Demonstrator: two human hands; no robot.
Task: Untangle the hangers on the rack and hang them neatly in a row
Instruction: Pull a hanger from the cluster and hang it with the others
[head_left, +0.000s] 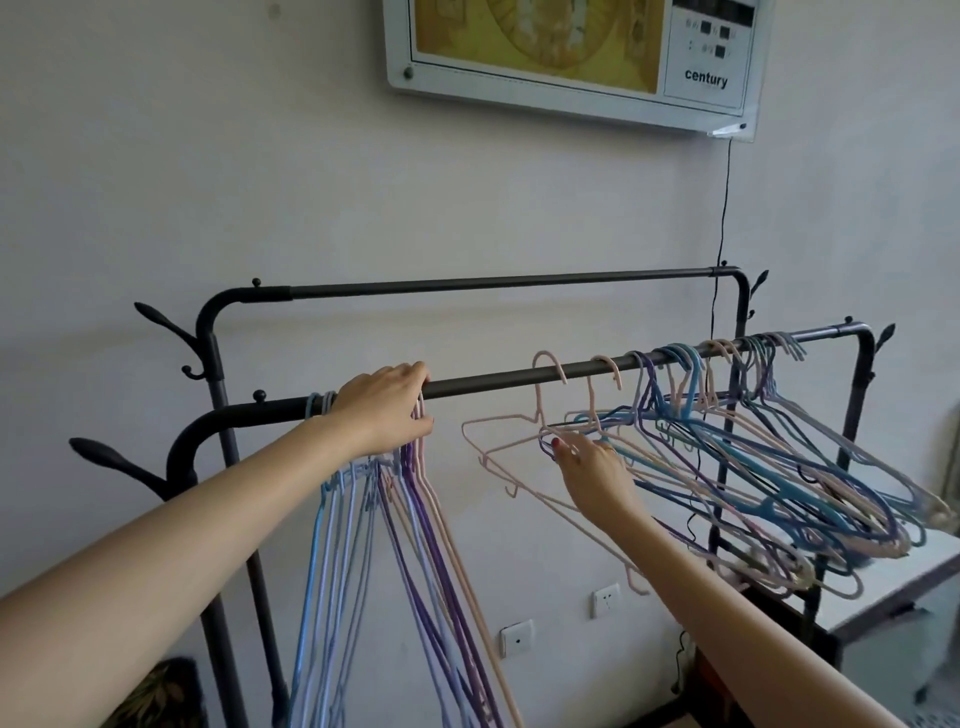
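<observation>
Mid-sorting: the left hand (387, 408) grips the tidy hangers (410, 545) at the rail's (493, 383) left end. The right hand (587, 460) pinches a pink hanger (524, 447) beside the tangle (769, 467) toward the right end; next, lift its hook free.

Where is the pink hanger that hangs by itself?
The pink hanger hangs mid-rail on the front bar, between the neat bunch and the tangled pile, by the right hand.

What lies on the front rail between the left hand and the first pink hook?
Nothing: in the head view the front rail is bare from the left hand to the first pink hook.
</observation>
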